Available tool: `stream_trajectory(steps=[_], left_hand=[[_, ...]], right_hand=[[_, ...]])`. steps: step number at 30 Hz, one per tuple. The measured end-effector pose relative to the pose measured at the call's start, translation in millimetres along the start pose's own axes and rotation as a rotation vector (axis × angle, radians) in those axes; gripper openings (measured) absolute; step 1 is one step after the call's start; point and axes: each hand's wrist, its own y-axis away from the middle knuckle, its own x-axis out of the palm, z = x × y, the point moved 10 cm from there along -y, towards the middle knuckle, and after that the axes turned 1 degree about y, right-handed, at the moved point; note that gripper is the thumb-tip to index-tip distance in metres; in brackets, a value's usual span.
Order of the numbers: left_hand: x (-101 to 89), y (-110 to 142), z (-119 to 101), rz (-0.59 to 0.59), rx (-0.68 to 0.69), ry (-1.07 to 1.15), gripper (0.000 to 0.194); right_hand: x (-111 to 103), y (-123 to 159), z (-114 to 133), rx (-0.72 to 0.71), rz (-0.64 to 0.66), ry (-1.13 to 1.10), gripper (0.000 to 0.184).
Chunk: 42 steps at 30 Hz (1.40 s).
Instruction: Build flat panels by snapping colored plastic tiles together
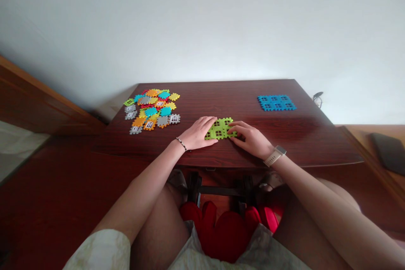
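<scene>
Tiles (152, 112) L, blue panel (276, 102) R; both hands (201, 132) (253, 139), fingers (239, 127) pinching green panel (222, 128) btwn.

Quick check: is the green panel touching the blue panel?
Apart: the head view shows dark tabletop between the green panel and the blue panel.

Bare lane along the back, near middle blocked

A broad stretch of bare tabletop (218, 97) ran between the pile of tiles (153, 109) and the blue panel (276, 103), with the wall (215, 29) closing off the far side. The left hand (201, 133) and right hand (251, 138), gripping the green panel (222, 128) between them, blocked the near middle. A narrower gap separated the left hand from the pile; bare wood also lay between the right hand and the blue panel.
</scene>
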Motion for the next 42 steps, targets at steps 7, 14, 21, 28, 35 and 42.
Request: stream_trajectory(steps=[7, 14, 21, 28, 35, 42], left_hand=[[3.3, -1.4, 1.9, 0.027, -0.003, -0.01, 0.084], [3.2, -0.4, 1.6, 0.028, -0.014, -0.014, 0.083], [3.4, -0.9, 1.1, 0.03, -0.014, 0.002, 0.083], [3.4, -1.4, 0.8, 0.035, -0.015, -0.012, 0.081], [1.8, -1.2, -0.9, 0.032, -0.02, -0.005, 0.079], [1.9, -1.8, -1.0, 0.027, -0.015, 0.01, 0.08]], right_hand=[[-2.4, 1.2, 3.7, -0.05, 0.003, 0.044, 0.019], [-2.9, 1.9, 3.1, -0.043, 0.012, 0.069, 0.019], [-4.1, 2.1, 5.5, -0.064, 0.008, 0.108, 0.021], [-5.2, 2.0, 6.7, -0.079, -0.003, 0.095, 0.025], [-2.4, 2.5, 8.3, -0.108, 0.005, 0.112, 0.035], [-2.2, 2.3, 6.2, -0.096, -0.012, 0.105, 0.037]])
